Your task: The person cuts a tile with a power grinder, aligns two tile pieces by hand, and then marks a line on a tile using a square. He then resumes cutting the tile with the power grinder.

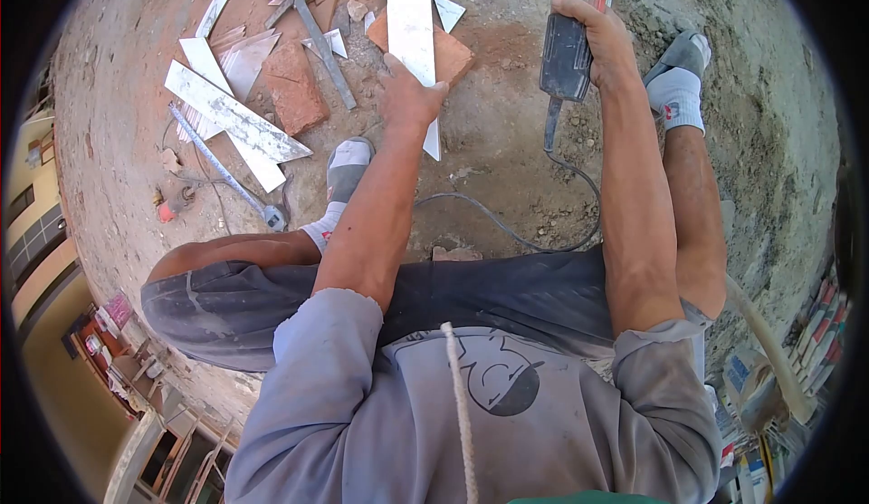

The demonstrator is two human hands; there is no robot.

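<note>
My left hand (409, 96) grips the lower part of a long white tile strip (411, 15), which lies over an orange-red brick (450, 57). A pointed white piece (433, 140) shows just below that hand. Farther right, my right hand (605, 40) is wrapped round a red and black power tool (566, 56), held over the dirt ground. The tool's cable (551, 124) runs down and curves across the ground towards my legs. The tool's front end is cut off by the top edge of the view.
Left of my left hand lie another brick (295, 87), a flat grey bar (324, 49), white tile strips (237, 113) and a tape measure (274, 218). Triangular offcuts (449, 12) lie near the top. My feet (348, 171) flank the work area.
</note>
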